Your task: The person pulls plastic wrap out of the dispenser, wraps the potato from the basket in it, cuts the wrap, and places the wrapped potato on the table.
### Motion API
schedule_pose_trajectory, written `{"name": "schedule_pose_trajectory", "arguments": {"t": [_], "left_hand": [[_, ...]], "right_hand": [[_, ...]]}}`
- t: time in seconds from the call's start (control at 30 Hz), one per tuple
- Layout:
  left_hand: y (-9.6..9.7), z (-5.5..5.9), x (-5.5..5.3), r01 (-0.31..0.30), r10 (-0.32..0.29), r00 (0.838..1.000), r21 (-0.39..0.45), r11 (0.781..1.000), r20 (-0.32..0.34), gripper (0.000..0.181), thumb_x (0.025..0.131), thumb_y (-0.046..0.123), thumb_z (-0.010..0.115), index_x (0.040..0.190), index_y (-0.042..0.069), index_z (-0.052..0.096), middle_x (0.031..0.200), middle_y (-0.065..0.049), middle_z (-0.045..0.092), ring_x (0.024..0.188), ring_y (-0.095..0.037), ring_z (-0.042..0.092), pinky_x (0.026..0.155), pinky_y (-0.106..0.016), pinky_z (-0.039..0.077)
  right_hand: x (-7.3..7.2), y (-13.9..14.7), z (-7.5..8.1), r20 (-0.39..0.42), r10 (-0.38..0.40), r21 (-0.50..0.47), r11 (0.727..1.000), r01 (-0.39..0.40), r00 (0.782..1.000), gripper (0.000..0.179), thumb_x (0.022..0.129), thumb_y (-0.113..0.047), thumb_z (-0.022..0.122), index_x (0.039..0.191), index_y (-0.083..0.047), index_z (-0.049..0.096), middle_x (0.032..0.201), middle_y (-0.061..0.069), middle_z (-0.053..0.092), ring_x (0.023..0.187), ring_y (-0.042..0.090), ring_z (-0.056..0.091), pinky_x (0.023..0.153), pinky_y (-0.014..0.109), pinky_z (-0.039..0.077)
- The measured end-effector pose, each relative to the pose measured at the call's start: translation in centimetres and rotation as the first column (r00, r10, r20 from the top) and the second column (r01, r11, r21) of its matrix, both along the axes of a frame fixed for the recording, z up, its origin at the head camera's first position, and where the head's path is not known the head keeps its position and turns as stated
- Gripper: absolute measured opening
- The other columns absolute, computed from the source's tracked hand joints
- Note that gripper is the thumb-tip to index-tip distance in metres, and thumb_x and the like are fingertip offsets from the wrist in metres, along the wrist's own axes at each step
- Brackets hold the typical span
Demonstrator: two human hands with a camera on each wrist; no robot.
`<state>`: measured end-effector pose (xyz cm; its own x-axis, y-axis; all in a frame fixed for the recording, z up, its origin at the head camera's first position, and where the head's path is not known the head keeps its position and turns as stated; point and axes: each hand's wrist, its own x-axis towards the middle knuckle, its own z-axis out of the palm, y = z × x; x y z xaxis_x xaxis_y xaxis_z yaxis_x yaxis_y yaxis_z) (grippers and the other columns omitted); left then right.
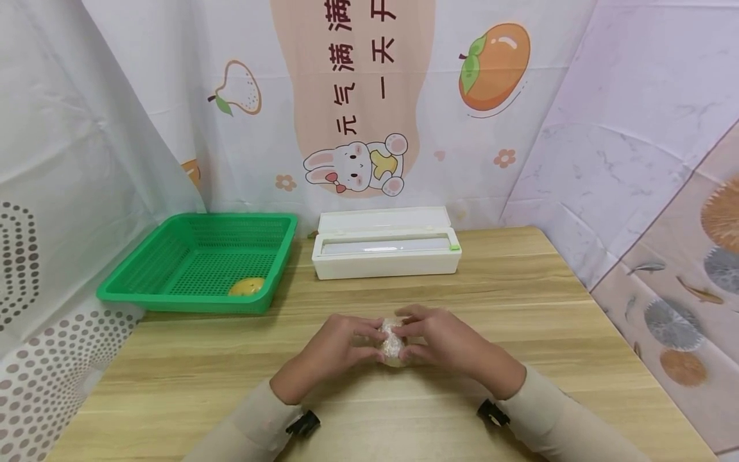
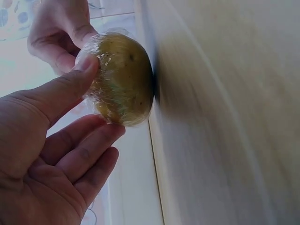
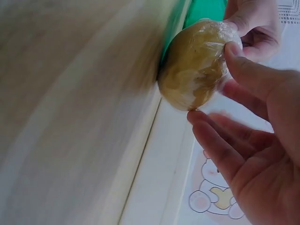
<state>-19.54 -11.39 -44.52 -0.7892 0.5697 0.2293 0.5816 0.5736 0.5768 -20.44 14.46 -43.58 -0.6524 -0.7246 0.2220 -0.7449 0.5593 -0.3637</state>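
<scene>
A potato (image 2: 126, 77) wrapped in clear cling film rests on the wooden table, between both hands. From the left side, my left hand (image 1: 340, 346) holds it with thumb and fingertips around its upper part. The right hand (image 1: 444, 343) grips it from the opposite side in the same way. In the right wrist view, the potato (image 3: 192, 70) shows smooth film low down and bunched film near the thumbs. Crumpled film (image 1: 392, 343) covers its top in the head view.
At the back stands a white cling film box (image 1: 387, 264), lid raised, a roll inside. To the left is a green plastic basket (image 1: 190, 301) holding another potato (image 1: 247, 287). Printed cloth (image 1: 260, 147) hangs behind the wooden table (image 1: 519, 289).
</scene>
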Motion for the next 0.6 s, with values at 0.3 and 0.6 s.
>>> {"name": "schedule_pose_trajectory", "arguments": {"t": [0.3, 0.6], "left_hand": [[-0.4, -1.0, -0.7, -0.111, 0.097, 0.986, 0.101, 0.989, 0.133, 0.034, 0.086, 0.044, 0.079, 0.116, 0.027, 0.080, 0.120, 0.012, 0.075, 0.111, -0.008, 0.072, 0.097, -0.035, 0.058], [-0.2, -0.9, -0.7, -0.125, 0.103, 0.982, 0.141, 0.982, 0.156, 0.037, 0.092, 0.047, 0.073, 0.124, 0.027, 0.076, 0.123, 0.016, 0.073, 0.116, -0.003, 0.068, 0.100, -0.033, 0.056]], "right_hand": [[0.3, -0.1, -0.2, 0.057, -0.023, 0.094, 0.995, 0.018, 0.998, 0.068, 0.098, -0.045, 0.070, 0.153, -0.012, 0.049, 0.150, 0.012, 0.056, 0.133, 0.026, 0.059, 0.106, 0.043, 0.053], [-0.6, 0.3, -0.7, 0.053, -0.028, 0.014, 1.000, 0.027, 0.998, 0.061, 0.101, -0.048, 0.061, 0.151, -0.014, 0.053, 0.145, 0.005, 0.062, 0.131, 0.019, 0.061, 0.105, 0.039, 0.053]]}}
